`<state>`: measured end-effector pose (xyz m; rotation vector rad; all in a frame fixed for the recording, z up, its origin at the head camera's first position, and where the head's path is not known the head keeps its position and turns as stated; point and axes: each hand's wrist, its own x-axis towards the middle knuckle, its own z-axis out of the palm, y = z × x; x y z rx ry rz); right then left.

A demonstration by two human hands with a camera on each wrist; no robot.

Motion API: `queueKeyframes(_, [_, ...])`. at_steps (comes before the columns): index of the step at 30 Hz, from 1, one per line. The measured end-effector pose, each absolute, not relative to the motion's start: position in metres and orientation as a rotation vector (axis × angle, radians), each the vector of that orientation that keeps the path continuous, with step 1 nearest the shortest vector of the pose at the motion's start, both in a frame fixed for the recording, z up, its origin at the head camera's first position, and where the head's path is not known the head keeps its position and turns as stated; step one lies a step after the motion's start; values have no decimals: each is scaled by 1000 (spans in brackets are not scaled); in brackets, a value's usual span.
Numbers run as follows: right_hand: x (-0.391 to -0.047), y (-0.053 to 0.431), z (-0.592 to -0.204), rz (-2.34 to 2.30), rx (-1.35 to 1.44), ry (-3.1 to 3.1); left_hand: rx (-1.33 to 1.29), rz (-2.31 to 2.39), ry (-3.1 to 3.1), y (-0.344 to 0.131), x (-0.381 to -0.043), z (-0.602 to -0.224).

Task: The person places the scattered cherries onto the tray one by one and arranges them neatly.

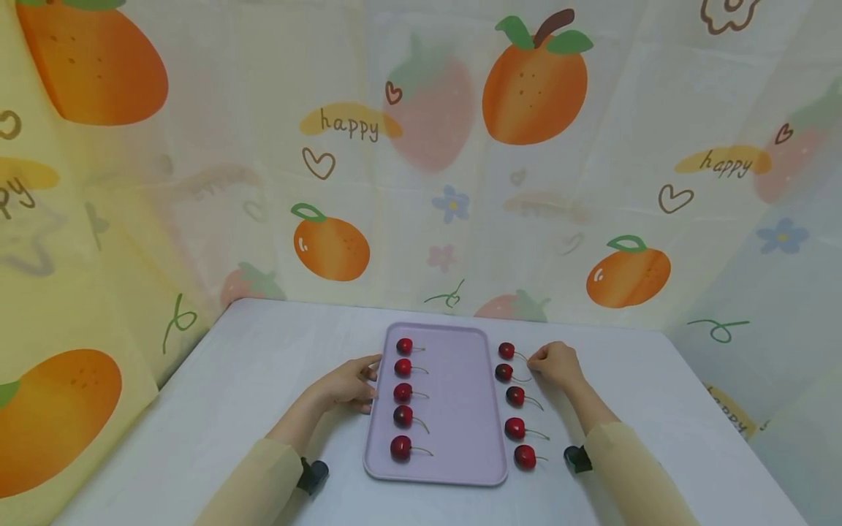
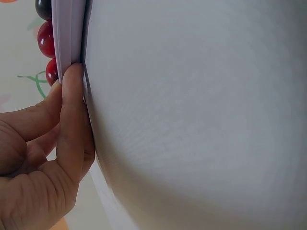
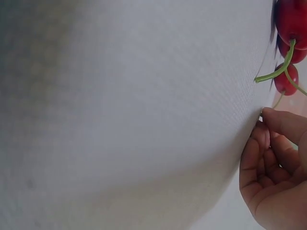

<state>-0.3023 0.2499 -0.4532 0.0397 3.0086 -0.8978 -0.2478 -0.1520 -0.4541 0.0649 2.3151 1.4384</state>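
A pale purple rectangular tray lies on the white table, with a column of dark red cherries along its left side, their stems pointing right. My left hand grips the tray's left edge. In the left wrist view, the thumb is at the rim and a finger presses the outer side. Right of the tray, several more cherries form a second column on the tabletop. My right hand pinches the stem end of the farthest cherry in that column. The second cherry's stem curves close below those fingertips.
The white tabletop reaches back to a fruit-printed curtain behind and at both sides. Black wrist cameras sit on both forearms, the right one near the closest loose cherry.
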Motion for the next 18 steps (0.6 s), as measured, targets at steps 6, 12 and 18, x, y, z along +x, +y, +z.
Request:
queueKeyframes(6, [-300,250,-451,-903,28,3010,71,1444,2316,-152,-248,-454])
queueKeyframes(12, [-302,253,-450,-926,13,2990,74,1458,2307,-152,-247,-453])
queueKeyframes(18, [-302,258,-444,-969,-29,2976,77,1466,2299,-152,-246,-453])
